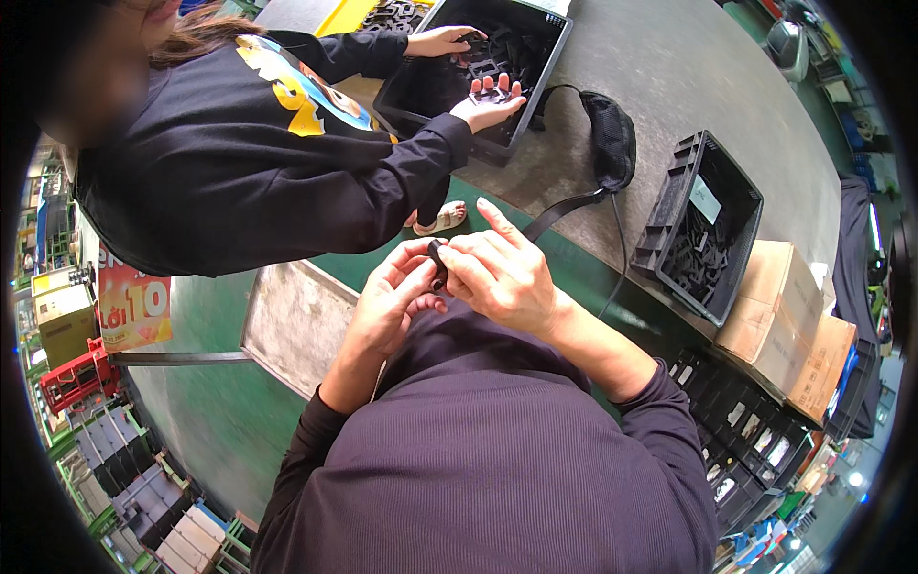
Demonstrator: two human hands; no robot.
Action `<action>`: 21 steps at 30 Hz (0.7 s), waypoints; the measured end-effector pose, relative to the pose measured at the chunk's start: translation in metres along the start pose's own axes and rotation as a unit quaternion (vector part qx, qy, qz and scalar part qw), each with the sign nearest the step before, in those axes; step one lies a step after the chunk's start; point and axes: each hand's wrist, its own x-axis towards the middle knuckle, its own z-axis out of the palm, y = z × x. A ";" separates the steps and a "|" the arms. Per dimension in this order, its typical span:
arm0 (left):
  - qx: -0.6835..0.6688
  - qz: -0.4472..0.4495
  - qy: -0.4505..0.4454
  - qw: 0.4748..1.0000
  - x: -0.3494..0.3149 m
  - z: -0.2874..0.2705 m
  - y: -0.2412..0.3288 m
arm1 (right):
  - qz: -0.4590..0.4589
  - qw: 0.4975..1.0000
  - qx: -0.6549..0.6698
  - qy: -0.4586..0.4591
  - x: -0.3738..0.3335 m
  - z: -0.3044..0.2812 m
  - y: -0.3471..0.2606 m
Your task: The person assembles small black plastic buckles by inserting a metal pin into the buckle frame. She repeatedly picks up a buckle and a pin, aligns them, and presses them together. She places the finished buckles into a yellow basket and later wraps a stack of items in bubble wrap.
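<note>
Between my two hands, in front of my torso, is a small black curved part [437, 263]. My left hand [394, 297] pinches it from the left, thumb and fingers closed on it. From the other side, my right hand [505, 273] grips it too, its index finger stretched out and pointing up and away. Much of the part is covered by my fingers, so its full shape cannot be made out. Beyond, a co-worker's hands [491, 103] hold small black parts over a black crate [547, 72] filled with similar pieces.
On the grey table [660, 57] lies a black pouch [610, 143] with a strap. A second black crate [741, 258] holds dark parts, beside cardboard boxes [765, 311]. A yellow tray [344, 17] stands at the far edge. The co-worker [239, 163] stands at left; a flat cart [296, 320] is below.
</note>
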 end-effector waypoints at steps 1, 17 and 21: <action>0.009 0.007 0.017 1.000 0.002 -0.002 -0.003 | 0.005 1.000 0.003 0.007 -0.001 0.000 -0.001; -0.045 -0.026 -0.039 0.998 0.014 -0.019 -0.012 | 0.035 0.992 0.118 0.006 -0.009 -0.011 0.003; -0.024 -0.035 -0.055 0.998 0.012 -0.019 -0.006 | 0.150 0.960 0.236 -0.021 -0.013 -0.015 0.012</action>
